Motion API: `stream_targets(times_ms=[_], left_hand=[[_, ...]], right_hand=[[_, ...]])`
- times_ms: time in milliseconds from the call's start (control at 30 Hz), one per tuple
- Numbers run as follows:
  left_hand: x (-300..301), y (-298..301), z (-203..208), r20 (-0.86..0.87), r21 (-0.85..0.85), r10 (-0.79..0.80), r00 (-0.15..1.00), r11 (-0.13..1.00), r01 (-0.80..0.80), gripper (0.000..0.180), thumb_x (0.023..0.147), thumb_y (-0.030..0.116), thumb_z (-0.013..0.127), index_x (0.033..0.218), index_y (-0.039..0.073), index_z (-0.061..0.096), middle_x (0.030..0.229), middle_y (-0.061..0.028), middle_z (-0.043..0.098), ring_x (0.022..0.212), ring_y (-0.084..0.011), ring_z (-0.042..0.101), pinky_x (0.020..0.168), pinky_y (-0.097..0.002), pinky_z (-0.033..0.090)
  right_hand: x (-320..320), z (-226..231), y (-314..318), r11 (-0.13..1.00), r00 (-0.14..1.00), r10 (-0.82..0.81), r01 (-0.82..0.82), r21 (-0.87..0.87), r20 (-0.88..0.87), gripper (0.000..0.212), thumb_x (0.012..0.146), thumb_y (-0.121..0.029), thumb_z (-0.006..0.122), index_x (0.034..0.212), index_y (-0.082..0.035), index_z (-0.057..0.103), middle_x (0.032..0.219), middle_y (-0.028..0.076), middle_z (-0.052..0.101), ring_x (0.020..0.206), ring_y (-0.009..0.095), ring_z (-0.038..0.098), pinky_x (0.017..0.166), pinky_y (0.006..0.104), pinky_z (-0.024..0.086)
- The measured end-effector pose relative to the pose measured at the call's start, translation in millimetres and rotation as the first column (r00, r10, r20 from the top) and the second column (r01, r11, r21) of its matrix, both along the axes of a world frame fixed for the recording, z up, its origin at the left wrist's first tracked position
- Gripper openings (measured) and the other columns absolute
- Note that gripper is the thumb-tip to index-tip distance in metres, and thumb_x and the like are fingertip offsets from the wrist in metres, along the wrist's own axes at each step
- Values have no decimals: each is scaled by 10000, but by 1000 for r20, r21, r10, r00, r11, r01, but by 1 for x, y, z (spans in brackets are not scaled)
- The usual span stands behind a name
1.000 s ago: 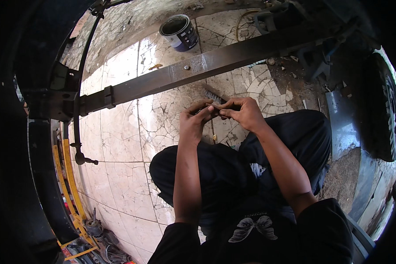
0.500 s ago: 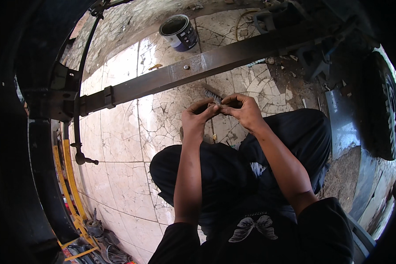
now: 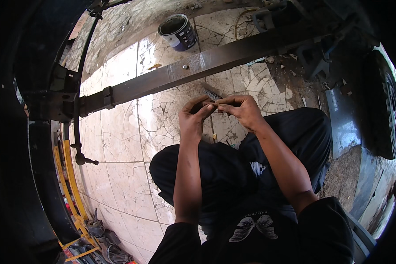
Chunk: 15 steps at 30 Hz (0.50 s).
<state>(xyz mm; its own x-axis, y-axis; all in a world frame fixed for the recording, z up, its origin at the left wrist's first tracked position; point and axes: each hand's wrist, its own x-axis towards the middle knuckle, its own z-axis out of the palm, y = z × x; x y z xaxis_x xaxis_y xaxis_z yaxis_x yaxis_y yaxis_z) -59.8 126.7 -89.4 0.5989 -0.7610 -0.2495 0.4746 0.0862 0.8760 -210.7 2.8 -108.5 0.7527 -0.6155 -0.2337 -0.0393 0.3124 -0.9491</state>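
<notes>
Fingertips of my left hand [image 3: 192, 119] and my right hand [image 3: 245, 113] meet in front of my knees, both closed in a pinch. Between them is a small, thin brownish piece [image 3: 214, 104], mostly covered by the fingers; its kind cannot be made out. Just beyond the fingertips, a brush [image 3: 212, 93] with greyish bristles lies on the cracked tile floor [image 3: 119, 141], partly hidden by my hands.
A long dark metal beam [image 3: 149, 81] crosses ahead of my hands. Behind it stands an open paint can [image 3: 185, 40]. A thin rod [image 3: 78, 119] hangs at the left, near a yellow metal frame [image 3: 73, 185]. At the right are a tyre [image 3: 385, 110] and a metal sheet [image 3: 342, 125].
My left hand has shifted slightly left, and the fingertips have drawn a little apart, so more of the thin piece shows between them.
</notes>
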Motion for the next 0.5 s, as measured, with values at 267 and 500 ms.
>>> stream_targets(times_ms=[267, 500], left_hand=[[-4, -4, -8, 28, -38, 17, 999, 999, -16, 423, 825, -104, 816, 1226, -50, 692, 1127, -155, 747, 1011, -220, 745, 932, -322, 606], [-2, 0, -7, 41, -71, 8, 999, 997, -5, 438, 804, -119, 827, 1215, -43, 696, 1135, -150, 747, 1021, -214, 745, 928, -316, 602]], right_hand=[[1, 12, 10, 888, 985, -171, 156, -432, 4, 245, 828, -96, 872, 1065, -58, 821, 989, 78, 816, 884, 125, 759, 826, 276, 579], [-1, 15, 4, 932, 993, -119, 104, -346, -20, 272, 837, -102, 876, 1091, -32, 809, 952, 74, 811, 875, 130, 748, 822, 279, 589]])
